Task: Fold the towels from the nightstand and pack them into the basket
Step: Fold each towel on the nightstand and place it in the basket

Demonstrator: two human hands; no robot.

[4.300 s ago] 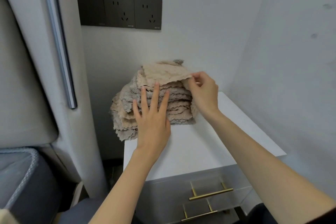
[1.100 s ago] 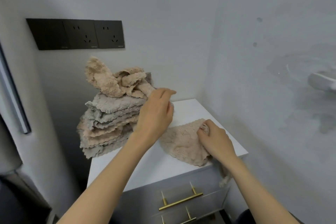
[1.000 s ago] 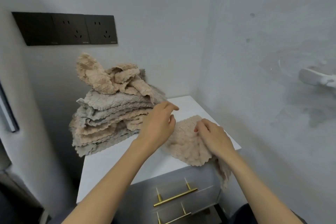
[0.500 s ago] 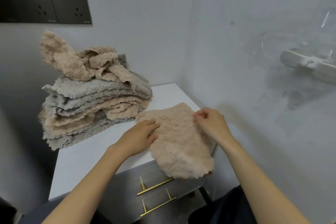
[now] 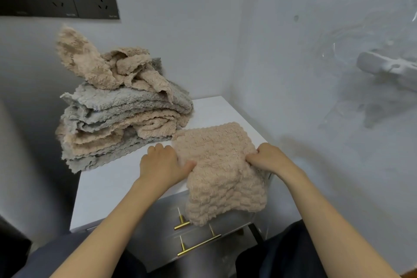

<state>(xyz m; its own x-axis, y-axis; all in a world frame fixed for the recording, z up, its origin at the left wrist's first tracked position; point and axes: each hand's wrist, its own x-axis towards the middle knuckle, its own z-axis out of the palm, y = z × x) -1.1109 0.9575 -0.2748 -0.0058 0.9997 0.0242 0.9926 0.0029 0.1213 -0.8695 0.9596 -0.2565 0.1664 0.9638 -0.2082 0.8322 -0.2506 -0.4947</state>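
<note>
Nightstand (image 5: 108, 187) | beige towel (image 5: 221, 165) runs front-back, overhanging front edge | left hand (image 5: 162, 162), right hand (image 5: 266, 158) grip its sides

The beige, bumpy-piled fleece towel (image 5: 216, 165) lies spread on the front right corner of the white nightstand top (image 5: 112, 187), its near half drooping over the front edge, and I grip its left side with my left hand (image 5: 162, 165) and its right side with my right hand (image 5: 268, 158). The uneven stack of grey and beige scallop-edged towels (image 5: 121, 124) sits at the back left corner, overhanging the left edge. A crumpled beige towel (image 5: 101, 67) lies on top of the stack, one corner sticking up.
</note>
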